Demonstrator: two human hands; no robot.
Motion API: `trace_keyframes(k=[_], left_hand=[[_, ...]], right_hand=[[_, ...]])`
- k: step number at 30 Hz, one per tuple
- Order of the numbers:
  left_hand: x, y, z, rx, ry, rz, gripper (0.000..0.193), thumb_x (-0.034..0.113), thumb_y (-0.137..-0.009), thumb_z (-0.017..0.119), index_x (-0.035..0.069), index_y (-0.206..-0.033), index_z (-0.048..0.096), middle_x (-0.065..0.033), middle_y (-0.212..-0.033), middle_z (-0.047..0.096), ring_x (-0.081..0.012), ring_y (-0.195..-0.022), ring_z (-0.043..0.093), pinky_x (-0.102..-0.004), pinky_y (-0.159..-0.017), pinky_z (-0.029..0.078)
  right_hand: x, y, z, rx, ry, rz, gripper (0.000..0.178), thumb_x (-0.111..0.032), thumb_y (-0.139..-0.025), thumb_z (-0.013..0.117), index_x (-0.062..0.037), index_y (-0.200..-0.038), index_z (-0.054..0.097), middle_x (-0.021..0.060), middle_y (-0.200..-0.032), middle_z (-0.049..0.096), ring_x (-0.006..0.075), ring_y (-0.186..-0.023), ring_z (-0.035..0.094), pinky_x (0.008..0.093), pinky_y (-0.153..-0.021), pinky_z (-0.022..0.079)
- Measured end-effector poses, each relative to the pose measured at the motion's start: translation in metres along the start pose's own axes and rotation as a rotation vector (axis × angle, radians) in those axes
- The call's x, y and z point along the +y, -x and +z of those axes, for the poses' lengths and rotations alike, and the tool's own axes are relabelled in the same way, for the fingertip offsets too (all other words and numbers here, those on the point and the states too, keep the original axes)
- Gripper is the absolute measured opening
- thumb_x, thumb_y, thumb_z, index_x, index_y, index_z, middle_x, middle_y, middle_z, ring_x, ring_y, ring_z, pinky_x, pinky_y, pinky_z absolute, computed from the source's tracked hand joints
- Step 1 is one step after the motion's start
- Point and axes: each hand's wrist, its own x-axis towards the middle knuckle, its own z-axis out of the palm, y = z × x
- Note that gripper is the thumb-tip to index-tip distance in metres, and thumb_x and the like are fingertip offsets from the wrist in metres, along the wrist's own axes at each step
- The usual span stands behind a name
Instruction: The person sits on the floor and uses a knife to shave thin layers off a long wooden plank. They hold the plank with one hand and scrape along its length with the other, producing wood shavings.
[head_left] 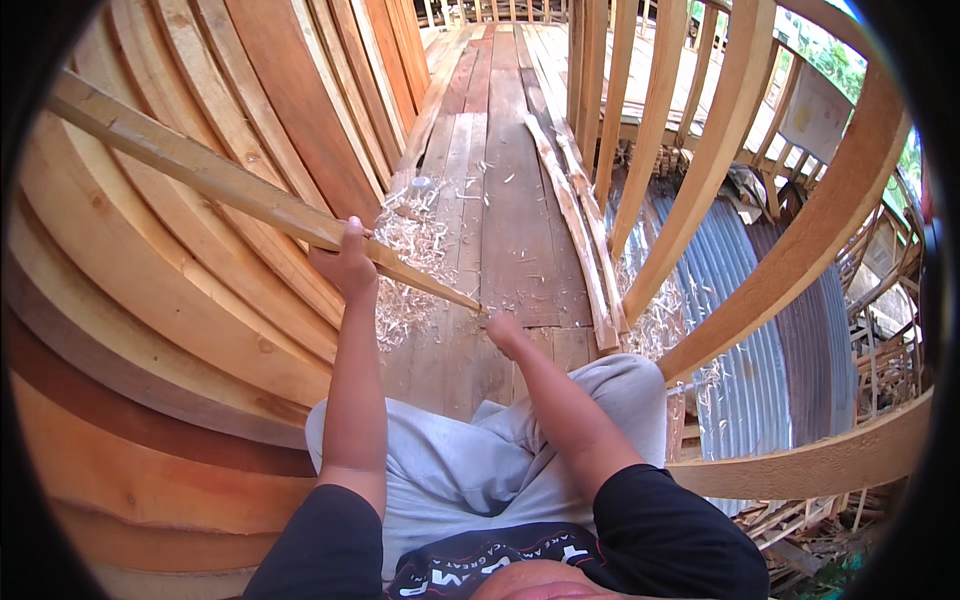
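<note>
A long wooden stick (215, 178) runs from the upper left down to a narrow tip in front of my lap. My left hand (346, 263) is wrapped round it at its lower part, with the thumb on top. My right hand (504, 332) is closed right by the thin tip. What lies inside its fingers is too small to make out. Pale curled wood shavings (408, 243) are heaped on the plank floor (512, 235) beyond and beneath the stick.
Tall planks (180, 260) form a wall close on my left. Two long pale wood strips (572, 215) lie along the floor's right side, beside a railing of wooden slats (650, 120). Corrugated metal sheets (735, 330) lie below it. A small round silvery object (422, 186) sits by the shavings.
</note>
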Motion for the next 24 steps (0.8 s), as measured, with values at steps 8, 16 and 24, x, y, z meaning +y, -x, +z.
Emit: trace_keyframes(k=[8,16,24], left_hand=[[0.017,0.002,0.003,0.001,0.031,-0.005,0.022,0.005,-0.079,0.066,-0.003,-0.094,0.053,-0.0090,-0.077,0.059,-0.0171,-0.066,0.061,-0.0301,-0.064,0.052],[0.005,-0.002,-0.009,-0.078,0.043,-0.015,0.027,0.007,-0.078,0.068,-0.001,-0.098,0.052,-0.0088,-0.081,0.060,-0.0176,-0.069,0.061,-0.0302,-0.067,0.051],[0.010,-0.004,-0.012,-0.118,0.006,0.026,0.030,0.009,-0.080,0.069,-0.002,-0.101,0.051,-0.0078,-0.079,0.059,-0.0172,-0.071,0.061,-0.0299,-0.067,0.050]], right_hand=[[-0.015,0.030,-0.009,-0.054,-0.238,0.158,0.041,-0.037,-0.095,0.034,-0.0014,-0.094,0.055,0.0117,-0.065,0.050,0.0220,-0.051,0.047,0.0382,-0.044,0.036],[-0.033,0.075,-0.025,0.026,-0.178,0.111,0.037,-0.024,-0.091,0.044,0.0040,-0.110,0.060,0.0243,-0.092,0.066,0.0329,-0.073,0.066,0.0448,-0.062,0.051],[-0.047,0.098,-0.030,0.069,-0.049,0.025,0.038,-0.022,-0.093,0.040,0.0020,-0.115,0.059,0.0250,-0.105,0.065,0.0365,-0.096,0.064,0.0470,-0.080,0.050]])
